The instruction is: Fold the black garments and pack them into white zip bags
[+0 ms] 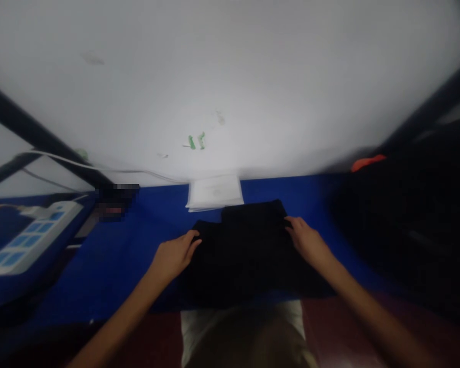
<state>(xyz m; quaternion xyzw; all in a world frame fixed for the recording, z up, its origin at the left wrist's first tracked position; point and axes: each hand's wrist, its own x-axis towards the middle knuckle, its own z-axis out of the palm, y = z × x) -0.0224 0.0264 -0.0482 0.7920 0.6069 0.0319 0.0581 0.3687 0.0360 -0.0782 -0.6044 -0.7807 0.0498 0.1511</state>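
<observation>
Two sides of the black cloth (245, 253) are pinched, one by the left hand (174, 255), one by the right hand (309, 243); it is laid on the blue tabletop (111, 260), its stepped far edge seemingly not yet evened.

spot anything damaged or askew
Yes: green marks on the white wall above the white papers, like chipped paint or leftover tape. The black cloth also looks uneven, its far edge stepping nearer at left.
</observation>
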